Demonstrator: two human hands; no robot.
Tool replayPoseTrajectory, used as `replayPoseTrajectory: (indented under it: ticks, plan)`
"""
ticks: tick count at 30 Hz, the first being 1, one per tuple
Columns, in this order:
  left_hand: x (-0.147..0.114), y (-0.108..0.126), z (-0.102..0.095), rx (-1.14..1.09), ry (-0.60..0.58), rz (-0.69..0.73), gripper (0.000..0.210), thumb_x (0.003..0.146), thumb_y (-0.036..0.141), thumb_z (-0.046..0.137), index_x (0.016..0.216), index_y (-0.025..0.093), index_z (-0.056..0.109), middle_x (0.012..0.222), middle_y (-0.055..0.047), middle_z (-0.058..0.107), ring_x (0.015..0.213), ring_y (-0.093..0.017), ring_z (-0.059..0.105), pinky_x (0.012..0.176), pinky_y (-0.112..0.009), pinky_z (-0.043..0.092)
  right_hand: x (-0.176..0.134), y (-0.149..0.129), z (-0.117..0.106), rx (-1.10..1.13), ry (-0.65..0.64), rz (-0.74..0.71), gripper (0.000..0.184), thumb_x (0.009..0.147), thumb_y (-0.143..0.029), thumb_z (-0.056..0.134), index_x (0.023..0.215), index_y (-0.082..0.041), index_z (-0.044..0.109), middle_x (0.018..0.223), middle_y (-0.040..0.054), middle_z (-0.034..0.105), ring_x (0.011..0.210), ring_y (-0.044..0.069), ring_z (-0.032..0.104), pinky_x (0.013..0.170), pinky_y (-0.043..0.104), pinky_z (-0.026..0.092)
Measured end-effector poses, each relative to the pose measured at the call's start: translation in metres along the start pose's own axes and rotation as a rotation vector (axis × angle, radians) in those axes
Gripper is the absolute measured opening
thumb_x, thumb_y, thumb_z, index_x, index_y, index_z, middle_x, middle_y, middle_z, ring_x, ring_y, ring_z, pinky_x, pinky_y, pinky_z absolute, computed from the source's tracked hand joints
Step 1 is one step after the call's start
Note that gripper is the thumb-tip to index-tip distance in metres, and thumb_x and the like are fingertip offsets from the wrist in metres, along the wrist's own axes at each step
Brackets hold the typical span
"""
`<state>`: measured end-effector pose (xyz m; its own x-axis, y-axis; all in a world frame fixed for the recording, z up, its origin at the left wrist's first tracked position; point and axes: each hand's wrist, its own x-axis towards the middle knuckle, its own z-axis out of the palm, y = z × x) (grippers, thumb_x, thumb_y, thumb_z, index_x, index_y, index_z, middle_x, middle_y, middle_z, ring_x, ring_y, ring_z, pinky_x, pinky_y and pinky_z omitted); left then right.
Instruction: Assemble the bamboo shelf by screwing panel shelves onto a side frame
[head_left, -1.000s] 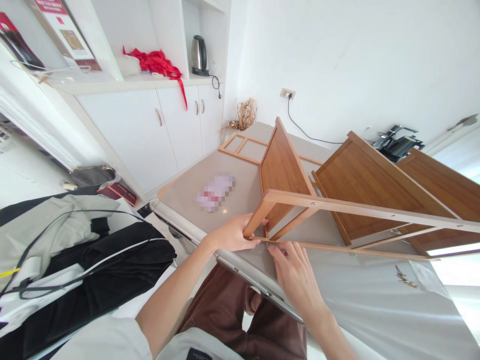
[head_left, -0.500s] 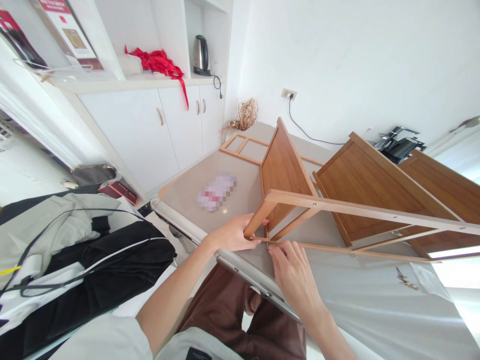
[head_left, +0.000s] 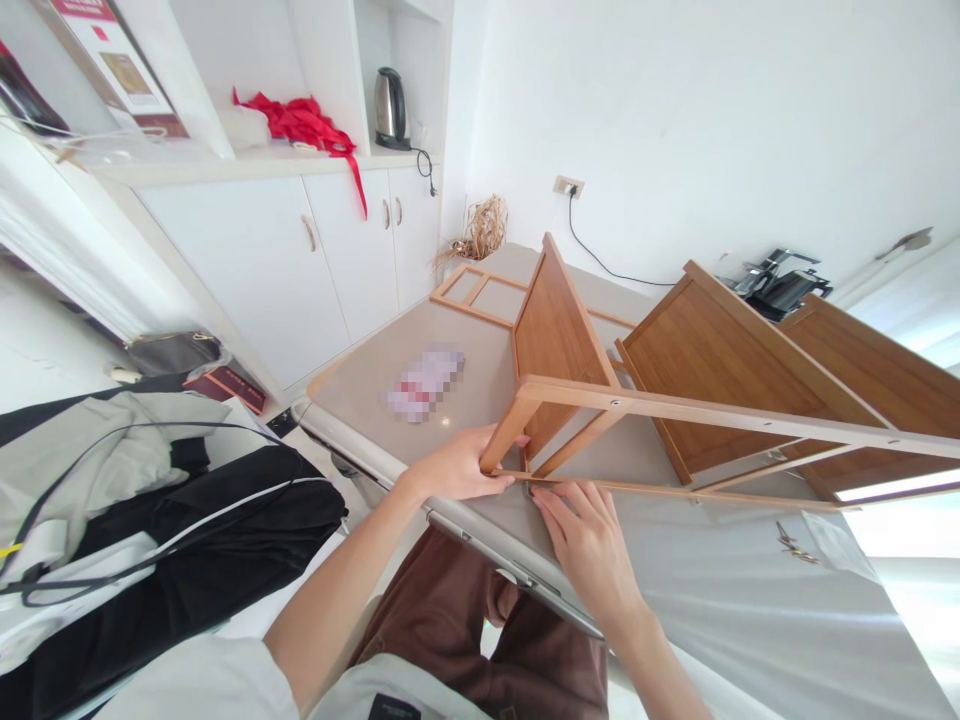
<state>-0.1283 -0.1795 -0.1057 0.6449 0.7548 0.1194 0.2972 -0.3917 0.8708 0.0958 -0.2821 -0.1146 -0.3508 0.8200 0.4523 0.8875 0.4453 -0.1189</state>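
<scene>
A wooden shelf rack [head_left: 675, 405] with several brown panels lies on its side on the table. My left hand [head_left: 461, 466] is wrapped around the near left end of its frame, thumb and fingers on both sides of the corner. Just right of it, my right hand [head_left: 589, 530] pinches at the lower rail, fingertips pressed together. A tiny metallic bit shows by those fingertips, too small to make out. Several small screws [head_left: 796, 543] and a clear plastic bag [head_left: 840, 545] lie on the table at the right.
The beige table [head_left: 360, 395] carries a blurred paper [head_left: 426, 383] on the left. Behind stand white cabinets [head_left: 240, 270] with a kettle [head_left: 391, 108] and red ribbon [head_left: 307, 120]. Black clothes [head_left: 240, 520] and a power strip [head_left: 82, 585] are at the left. Another black kettle [head_left: 787, 290] stands behind the rack.
The whole view has shifted slightly, so things sit a little farther left. Both hands keep their places on the rack; the right fingertips remain pinched at the rail.
</scene>
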Motion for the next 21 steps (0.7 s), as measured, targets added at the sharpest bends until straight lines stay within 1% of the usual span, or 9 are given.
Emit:
replayPoseTrajectory:
  ticks: [3, 8, 10, 13, 15, 17, 21]
  plan:
    - [-0.0003, -0.0010, 0.0008, -0.017, -0.006, -0.005, 0.057, 0.081, 0.026, 0.070, 0.136, 0.024, 0.057, 0.114, -0.005, 0.072, 0.078, -0.014, 0.070, 0.081, -0.028, 0.054, -0.0027, 0.0032, 0.0018, -0.004, -0.028, -0.020, 0.022, 0.102, -0.015, 0.050, 0.106, -0.019, 0.071, 0.088, 0.0048, 0.064, 0.089, 0.020, 0.058, 0.090, 0.038, 0.042]
    - [-0.0003, -0.0045, 0.0017, -0.026, -0.021, -0.025, 0.059, 0.082, 0.027, 0.070, 0.139, 0.023, 0.056, 0.103, -0.004, 0.074, 0.076, -0.015, 0.070, 0.078, -0.028, 0.053, -0.0028, 0.0031, 0.0023, -0.027, -0.021, 0.001, 0.023, 0.102, -0.014, 0.048, 0.104, -0.019, 0.070, 0.094, 0.0065, 0.064, 0.091, 0.020, 0.059, 0.090, 0.037, 0.043]
    - [-0.0001, -0.0055, 0.0019, -0.030, -0.021, -0.025, 0.058, 0.082, 0.028, 0.070, 0.138, 0.024, 0.057, 0.108, -0.005, 0.074, 0.077, -0.015, 0.070, 0.079, -0.028, 0.053, -0.0020, 0.0023, 0.0011, -0.020, -0.019, -0.012, 0.023, 0.101, -0.012, 0.047, 0.103, -0.019, 0.069, 0.098, 0.0075, 0.066, 0.094, 0.020, 0.059, 0.091, 0.037, 0.043]
    - [-0.0001, -0.0054, 0.0021, -0.042, -0.010, -0.022, 0.056, 0.081, 0.029, 0.071, 0.136, 0.023, 0.058, 0.124, -0.007, 0.070, 0.078, -0.014, 0.070, 0.080, -0.028, 0.053, -0.0020, 0.0020, -0.0009, -0.006, -0.038, -0.048, 0.024, 0.100, -0.009, 0.046, 0.105, -0.018, 0.068, 0.101, 0.0078, 0.067, 0.096, 0.020, 0.060, 0.095, 0.038, 0.042]
    - [-0.0002, -0.0046, 0.0022, -0.046, -0.013, -0.021, 0.057, 0.081, 0.029, 0.071, 0.136, 0.023, 0.058, 0.124, -0.007, 0.070, 0.077, -0.014, 0.070, 0.079, -0.028, 0.053, -0.0027, 0.0024, -0.0016, -0.009, -0.047, -0.061, 0.025, 0.100, -0.007, 0.046, 0.107, -0.018, 0.067, 0.101, 0.0077, 0.067, 0.096, 0.020, 0.060, 0.097, 0.039, 0.042]
    - [-0.0003, -0.0036, 0.0023, -0.039, -0.016, -0.019, 0.057, 0.082, 0.029, 0.071, 0.137, 0.023, 0.057, 0.118, -0.006, 0.071, 0.076, -0.014, 0.069, 0.078, -0.028, 0.053, -0.0034, 0.0025, -0.0017, -0.021, -0.050, -0.063, 0.025, 0.099, -0.007, 0.046, 0.109, -0.018, 0.067, 0.099, 0.0075, 0.066, 0.094, 0.020, 0.058, 0.096, 0.039, 0.042]
    - [-0.0004, -0.0026, 0.0023, -0.012, -0.005, -0.023, 0.055, 0.082, 0.029, 0.070, 0.135, 0.025, 0.058, 0.109, -0.004, 0.072, 0.076, -0.014, 0.068, 0.077, -0.028, 0.053, -0.0026, 0.0005, -0.0016, -0.059, -0.062, -0.038, 0.025, 0.098, -0.007, 0.047, 0.108, -0.018, 0.068, 0.096, 0.0073, 0.061, 0.090, 0.021, 0.054, 0.087, 0.037, 0.043]
